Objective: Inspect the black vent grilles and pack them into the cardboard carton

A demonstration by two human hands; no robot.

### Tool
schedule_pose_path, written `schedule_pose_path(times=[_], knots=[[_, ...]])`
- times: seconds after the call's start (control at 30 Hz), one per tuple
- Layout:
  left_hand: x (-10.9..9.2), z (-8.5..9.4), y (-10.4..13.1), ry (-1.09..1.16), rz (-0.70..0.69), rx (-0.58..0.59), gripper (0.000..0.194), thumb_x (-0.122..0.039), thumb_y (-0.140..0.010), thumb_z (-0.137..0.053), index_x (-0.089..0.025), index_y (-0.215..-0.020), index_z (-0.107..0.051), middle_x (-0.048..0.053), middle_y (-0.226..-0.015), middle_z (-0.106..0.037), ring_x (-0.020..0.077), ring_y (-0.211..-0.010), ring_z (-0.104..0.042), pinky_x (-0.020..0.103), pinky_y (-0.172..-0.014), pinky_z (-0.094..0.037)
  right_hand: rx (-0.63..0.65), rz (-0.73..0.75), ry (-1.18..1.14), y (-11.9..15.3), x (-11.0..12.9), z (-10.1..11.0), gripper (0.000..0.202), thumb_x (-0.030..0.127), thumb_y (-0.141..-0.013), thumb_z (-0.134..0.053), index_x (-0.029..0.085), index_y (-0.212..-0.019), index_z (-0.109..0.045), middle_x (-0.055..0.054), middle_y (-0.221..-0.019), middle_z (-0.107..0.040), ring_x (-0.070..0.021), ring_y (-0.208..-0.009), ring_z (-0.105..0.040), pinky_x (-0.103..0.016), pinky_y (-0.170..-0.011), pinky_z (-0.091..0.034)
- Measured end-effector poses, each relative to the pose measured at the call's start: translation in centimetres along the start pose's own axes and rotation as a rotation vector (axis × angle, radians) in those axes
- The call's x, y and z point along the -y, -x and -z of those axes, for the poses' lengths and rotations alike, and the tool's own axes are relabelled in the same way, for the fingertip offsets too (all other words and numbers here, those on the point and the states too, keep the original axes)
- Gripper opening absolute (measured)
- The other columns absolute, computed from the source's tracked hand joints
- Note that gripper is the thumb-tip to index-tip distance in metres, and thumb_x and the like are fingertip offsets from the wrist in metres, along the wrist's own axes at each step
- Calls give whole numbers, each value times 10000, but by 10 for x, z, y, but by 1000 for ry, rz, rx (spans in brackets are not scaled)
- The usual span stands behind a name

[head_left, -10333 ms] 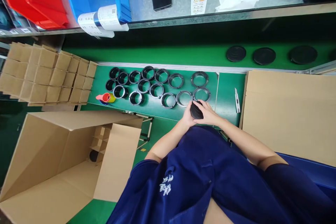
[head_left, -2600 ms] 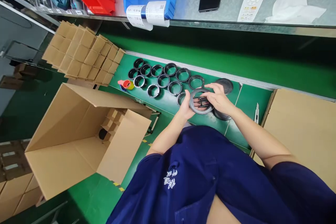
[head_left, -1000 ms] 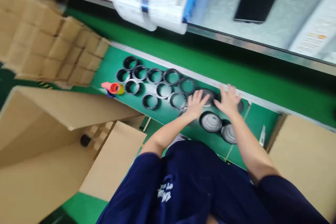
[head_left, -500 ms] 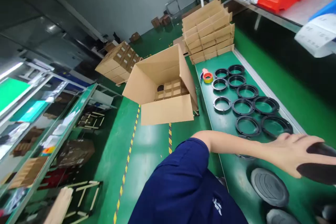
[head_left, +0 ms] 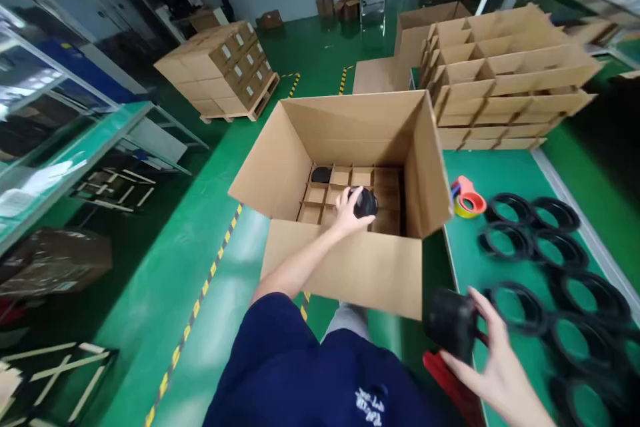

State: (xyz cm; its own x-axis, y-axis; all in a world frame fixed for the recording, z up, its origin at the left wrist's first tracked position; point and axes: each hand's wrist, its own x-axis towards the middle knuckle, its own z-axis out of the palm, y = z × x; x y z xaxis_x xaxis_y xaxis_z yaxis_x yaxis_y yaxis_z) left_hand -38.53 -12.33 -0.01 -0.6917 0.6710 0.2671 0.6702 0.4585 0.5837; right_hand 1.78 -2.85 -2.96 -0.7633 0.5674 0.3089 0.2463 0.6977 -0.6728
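Observation:
My left hand (head_left: pixel 348 212) grips a black round part (head_left: pixel 364 203) with its fingers wrapped round the side. It is over the open cardboard box (head_left: pixel 345 273), above the divider cells (head_left: pixel 315 193). Another black round part (head_left: pixel 321 175) sits in a far-left cell. My right hand (head_left: pixel 493 353) is closed on a black cylindrical part (head_left: pixel 451 323), blurred by motion, between the box and the green table. Something red (head_left: pixel 453 380) lies below that hand; its kind is unclear.
Several black rings (head_left: pixel 515 307) lie on the green table (head_left: pixel 465 260) at right, near a tape dispenser (head_left: pixel 469 199). Stacked cardboard dividers (head_left: pixel 505 73) stand at its far end. A pallet of cartons (head_left: pixel 220 70) is at far left, and a shelf bench (head_left: pixel 75 167) lines the left.
My view has swung right, toward the box. My left hand has come from the table side to over the box, holding a black part. My right hand has entered view with another.

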Motion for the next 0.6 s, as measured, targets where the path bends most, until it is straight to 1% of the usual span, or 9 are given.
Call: schedule_pose_path(times=[0.07, 0.13, 0.17, 0.23, 0.3, 0.37, 0.43, 0.5, 0.6], knots=[[54, 14, -64, -76, 150, 11, 986, -530, -714, -798, -374, -1583, -359, 97, -1679, -235, 432, -1488, -274, 597, -1203, -293, 59, 66, 29, -108, 39, -65, 992, 519, -812, -690, 271, -1635, -197, -174, -1585, -357, -405, -1438, -414, -602, -1112, -445], [101, 17, -119, -155, 251, 64, 983, -538, -723, -799, -393, -1586, -351, 100, -1698, -199, 447, -1497, -257, 622, -1188, -301, 74, 68, 118, -214, 58, -127, 1020, 526, -791, -696, 228, -1635, -208, -209, -1602, -299, -449, -1460, -338, -638, -1130, -384], [121, 14, -141, -188, 279, 97, 980, -545, -729, -796, -399, -1587, -347, 103, -1705, -183, 453, -1504, -243, 632, -1183, -302, 97, 45, 168, -264, 60, -156, 1037, 529, -781, -700, 210, -1636, -209, -225, -1610, -268, -471, -1457, -314, -648, -1118, -376], [157, 5, -179, -239, 286, 159, 974, -555, -744, -791, -403, -1593, -339, 111, -1712, -159, 463, -1513, -220, 642, -1176, -300, 165, -35, 275, -354, 51, -209, 1077, 537, -753, -722, 191, -1635, -211, -247, -1610, -239, -498, -1424, -312, -641, -1087, -382], [185, -9, -207, -272, 238, 200, 976, -552, -750, -795, -399, -1598, -336, 121, -1712, -153, 465, -1512, -219, 629, -1175, -300, 238, -118, 381, -427, 33, -256, 1100, 552, -747, -732, 194, -1640, -200, -251, -1613, -225, -504, -1391, -325, -621, -1070, -382], [206, -24, -231, -290, 189, 221, 990, -554, -746, -805, -395, -1601, -331, 125, -1713, -147, 464, -1507, -227, 612, -1175, -301, 287, -172, 464, -481, 14, -294, 1115, 575, -756, -731, 216, -1649, -169, -244, -1625, -208, -509, -1381, -324, -617, -1072, -360], [222, -39, -252, -296, 164, 240, 1002, -565, -745, -808, -396, -1605, -323, 119, -1721, -131, 467, -1507, -228, 601, -1177, -299, 310, -202, 517, -518, -6, -324, 1151, 618, -753, -731, 241, -1659, -130, -235, -1641, -189, -519, -1392, -308, -637, -1093, -311], [235, -55, -269, -297, 145, 270, 1009, -572, -748, -808, -400, -1610, -313, 109, -1730, -108, 473, -1514, -216, 599, -1188, -284, 331, -230, 550, -539, -27, -348, 1205, 691, -740, -724, 246, -1666, -95, -230, -1659, -161, -525, -1415, -287, -655, -1125, -251], [252, -80, -283, -304, 99, 316, 991, -598, -781, -775, -384, -1621, -294, 117, -1740, -84, 469, -1541, -176, 605, -1212, -249, 393, -221, 591, -545, -56, -374, 1174, 758, -803, -631, 205, -1676, -73, -227, -1697, -82, -496, -1492, -198, -634, -1190, -162]])
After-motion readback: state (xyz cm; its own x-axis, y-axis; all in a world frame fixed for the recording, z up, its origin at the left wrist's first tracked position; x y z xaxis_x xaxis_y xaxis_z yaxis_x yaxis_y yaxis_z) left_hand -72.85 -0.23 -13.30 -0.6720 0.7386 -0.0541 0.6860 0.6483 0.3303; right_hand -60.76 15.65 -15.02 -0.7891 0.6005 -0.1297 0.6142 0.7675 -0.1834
